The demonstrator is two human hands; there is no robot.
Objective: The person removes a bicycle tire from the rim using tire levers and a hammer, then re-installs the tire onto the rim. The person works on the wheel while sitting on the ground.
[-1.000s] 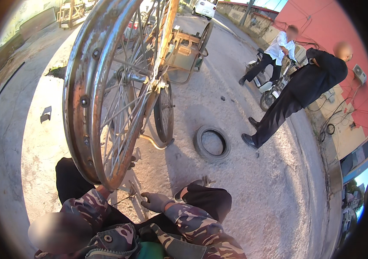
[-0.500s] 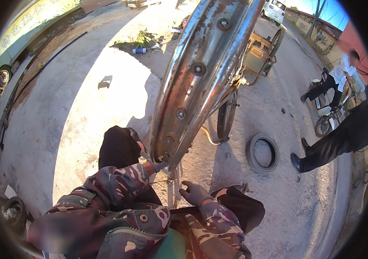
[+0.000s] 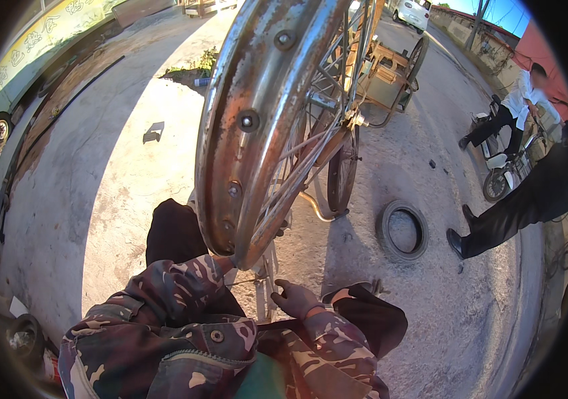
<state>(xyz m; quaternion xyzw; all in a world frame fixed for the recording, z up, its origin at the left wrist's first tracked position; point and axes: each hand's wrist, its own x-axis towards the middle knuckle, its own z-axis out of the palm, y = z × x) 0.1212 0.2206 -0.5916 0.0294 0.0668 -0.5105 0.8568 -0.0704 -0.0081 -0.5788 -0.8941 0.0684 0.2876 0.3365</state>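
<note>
A rusty, bare bicycle wheel rim (image 3: 247, 120) stands upright right in front of me, its steel spokes (image 3: 290, 179) running to the hub. My left wrist (image 3: 224, 263) reaches to the rim's lower edge, and the hand is hidden behind it. My right hand (image 3: 294, 299), in a dark glove, hovers near my right knee, below and right of the rim. Its fingers are apart, with nothing held.
A black tyre (image 3: 401, 230) lies on the concrete to the right. Beyond the rim stands a cart with a wooden box (image 3: 385, 66). One person (image 3: 517, 106) is by a motorbike (image 3: 499, 179); another person's dark trouser legs (image 3: 517, 219) are nearer.
The rim has swung to the left in view, showing more of its spokes. My left hand has slipped out of sight behind it. My right hand has barely moved.
</note>
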